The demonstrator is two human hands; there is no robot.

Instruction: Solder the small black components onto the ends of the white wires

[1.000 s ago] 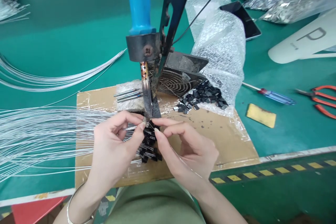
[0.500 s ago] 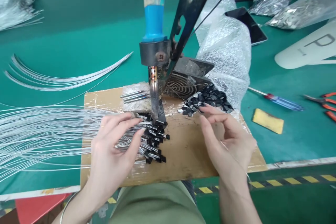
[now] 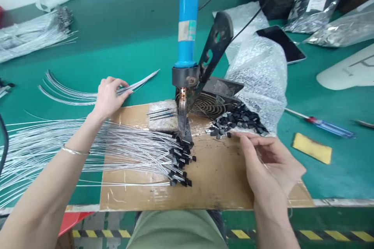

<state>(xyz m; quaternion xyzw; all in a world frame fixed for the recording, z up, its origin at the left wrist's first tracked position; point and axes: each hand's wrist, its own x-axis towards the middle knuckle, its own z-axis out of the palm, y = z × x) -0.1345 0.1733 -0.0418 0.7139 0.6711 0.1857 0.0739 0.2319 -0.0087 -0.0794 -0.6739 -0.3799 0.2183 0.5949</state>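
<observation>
My left hand [image 3: 112, 94] is over a small loose bundle of thin white wires [image 3: 140, 83] on the green mat, its thumb and fingertips closing on them. My right hand [image 3: 270, 159] is at the near edge of a heap of small black pieces [image 3: 241, 120], fingers and thumb drawn together. Whatever lies between those fingertips is too small to make out. A larger spread of white wires [image 3: 137, 146] lies on the cardboard, with black caps [image 3: 181, 159] at their right ends. Above these ends points the metal nozzle of a blue hot-air gun [image 3: 187, 46], clamped to a black bracket [image 3: 214, 42].
Behind the nozzle sits a round-grilled fan [image 3: 209, 105], beside a pale block [image 3: 163, 120] with thin metal rods. To the right lie bubble wrap [image 3: 260, 74], a screwdriver [image 3: 324, 124], a yellow pad [image 3: 312, 148] and a dark-screened device [image 3: 282, 42]. More bundled wires [image 3: 37, 33] lie at back left.
My left hand has gone from the capped wire ends to the smaller bundle farther back and left. My right hand stays by the black pieces. The camera view has shifted.
</observation>
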